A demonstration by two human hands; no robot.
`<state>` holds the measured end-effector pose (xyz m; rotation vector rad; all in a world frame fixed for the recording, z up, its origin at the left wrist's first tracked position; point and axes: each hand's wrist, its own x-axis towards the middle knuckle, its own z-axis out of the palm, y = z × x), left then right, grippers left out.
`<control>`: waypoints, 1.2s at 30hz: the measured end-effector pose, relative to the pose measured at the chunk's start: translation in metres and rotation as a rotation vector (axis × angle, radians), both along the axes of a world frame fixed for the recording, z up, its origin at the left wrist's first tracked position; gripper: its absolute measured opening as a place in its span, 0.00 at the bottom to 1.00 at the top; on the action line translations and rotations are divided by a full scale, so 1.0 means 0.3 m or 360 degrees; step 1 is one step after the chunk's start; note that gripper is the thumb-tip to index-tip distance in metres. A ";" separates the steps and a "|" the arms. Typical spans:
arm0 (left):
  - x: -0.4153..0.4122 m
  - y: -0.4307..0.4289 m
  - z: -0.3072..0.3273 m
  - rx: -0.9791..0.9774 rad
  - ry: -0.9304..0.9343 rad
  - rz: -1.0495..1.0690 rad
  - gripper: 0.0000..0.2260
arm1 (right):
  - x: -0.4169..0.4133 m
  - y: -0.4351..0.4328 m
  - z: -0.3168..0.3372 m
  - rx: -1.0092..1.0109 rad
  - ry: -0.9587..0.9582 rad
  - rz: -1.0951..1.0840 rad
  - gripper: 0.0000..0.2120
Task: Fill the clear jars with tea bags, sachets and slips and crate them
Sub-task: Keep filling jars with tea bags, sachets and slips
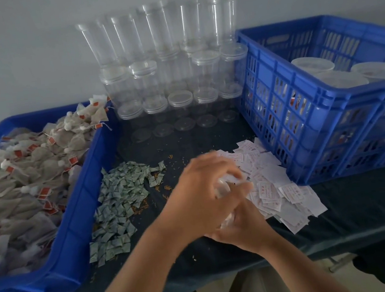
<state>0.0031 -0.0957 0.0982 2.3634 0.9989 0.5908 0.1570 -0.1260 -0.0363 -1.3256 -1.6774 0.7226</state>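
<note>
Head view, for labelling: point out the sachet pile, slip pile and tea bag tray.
sachet pile [118, 204], head view, middle of the green heap
slip pile [277, 183], head view, middle of the white heap
tea bag tray [77, 210], head view, its blue right wall

A single head-worn view looks forward and down, close over the table [353, 203].

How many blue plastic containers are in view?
2. A shallow bin at the left, full of tea bags; a slatted crate at the right, holding lidded jars. None seem hidden.
</note>
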 end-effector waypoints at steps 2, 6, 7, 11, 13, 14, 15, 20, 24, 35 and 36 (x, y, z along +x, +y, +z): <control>0.041 -0.028 -0.044 0.0088 0.0248 0.0437 0.31 | -0.012 0.008 0.006 -0.0054 -0.0053 -0.0071 0.30; 0.118 -0.037 -0.118 0.0279 0.0583 0.0628 0.32 | -0.011 -0.004 0.008 -0.0028 -0.0162 -0.0192 0.23; 0.117 -0.027 -0.128 0.0393 0.0468 0.0578 0.26 | -0.004 -0.006 0.006 -0.0061 -0.0092 -0.0196 0.27; 0.049 0.028 -0.153 0.0500 0.0052 0.0202 0.12 | 0.010 0.001 0.006 -0.0064 0.0068 -0.0176 0.37; 0.023 0.047 -0.155 0.0451 -0.0038 0.0111 0.12 | -0.001 0.005 0.009 -0.0058 0.0054 -0.0201 0.38; 0.019 0.048 -0.153 0.0418 -0.0066 0.0099 0.13 | -0.005 0.007 0.005 -0.0057 0.0048 -0.0216 0.38; 0.018 0.043 -0.150 0.0387 -0.0089 0.0114 0.14 | -0.007 0.008 -0.002 -0.0055 0.0036 -0.0227 0.38; 0.061 -0.004 -0.164 0.0215 -0.0023 0.0610 0.36 | -0.019 0.013 -0.007 -0.0051 0.0021 -0.0229 0.33; 0.085 0.008 -0.184 0.0079 0.0015 0.0730 0.43 | -0.010 0.006 -0.003 -0.0027 0.0077 -0.0266 0.35; 0.023 0.079 -0.181 0.0030 -0.0129 0.0433 0.27 | 0.003 0.010 0.005 -0.0060 0.0101 -0.0264 0.34; 0.026 0.081 -0.178 0.0021 -0.0129 0.0421 0.28 | 0.004 0.012 0.004 -0.0081 0.0120 -0.0254 0.35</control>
